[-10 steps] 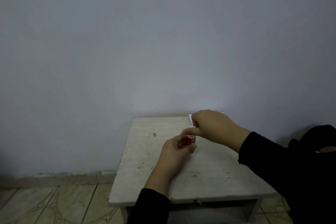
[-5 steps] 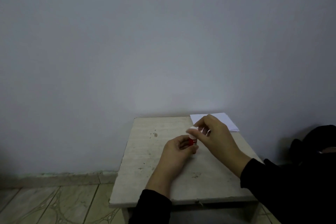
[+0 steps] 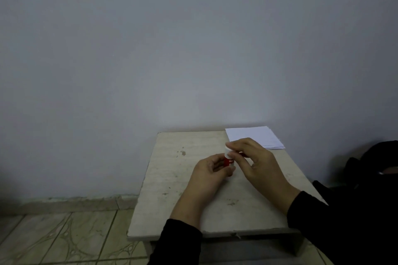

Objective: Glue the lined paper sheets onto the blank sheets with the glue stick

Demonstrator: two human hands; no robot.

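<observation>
A: Fingers first. Left hand (image 3: 212, 173) curls round the red glue stick (image 3: 227, 161), upright, above the middle of the table (image 3: 172, 178).

B: And the right hand (image 3: 254, 159)?

A: Thumb and forefinger pinch the stick's white top; the other fingers are loosely spread.

B: Paper?

A: 1 stack of white sheets (image 3: 254, 136) at the table's far right corner, just behind the right hand. Black sleeves (image 3: 336, 221) on both arms.

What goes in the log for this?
left hand: holds glue stick | right hand: pinches its cap | paper: untouched, table corner
</observation>
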